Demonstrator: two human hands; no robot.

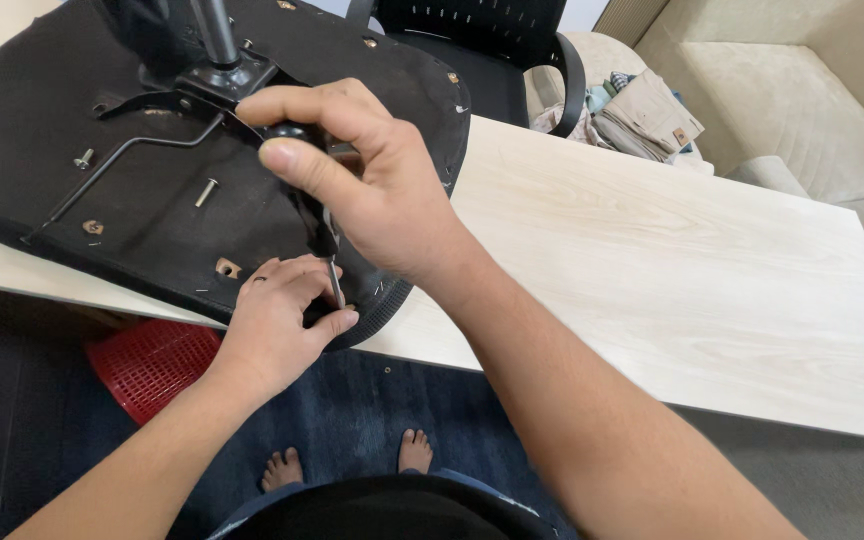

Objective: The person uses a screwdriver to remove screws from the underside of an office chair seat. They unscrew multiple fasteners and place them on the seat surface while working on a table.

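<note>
- The upturned chair seat, black fabric underside facing up, lies on the pale wood counter; its near edge overhangs the counter's front edge.
- The right hand is above the seat's near right corner, grip clenched around the black handle of a screwdriver.
- The screwdriver stands nearly upright; its metal shaft points down to the seat's near edge. The tip is hidden behind the left fingers.
- The left hand is at the seat's near edge, directly below the right hand. Thumb and fingers are pinched around the lower end of the shaft; whether they also hold a fastener cannot be told.
- A black metal mounting plate with a column sits at the seat's far centre; a bent lever rod runs from it toward the seat's left edge.
- Two loose bolts lie on the seat, left of the right hand.
- A red mesh basket stands on the dark blue carpet, below the seat's near edge.
- A black chair backrest is beyond the seat's far right corner.
- Folded clothes rest on a beige sofa, well apart to the seat's right.
</note>
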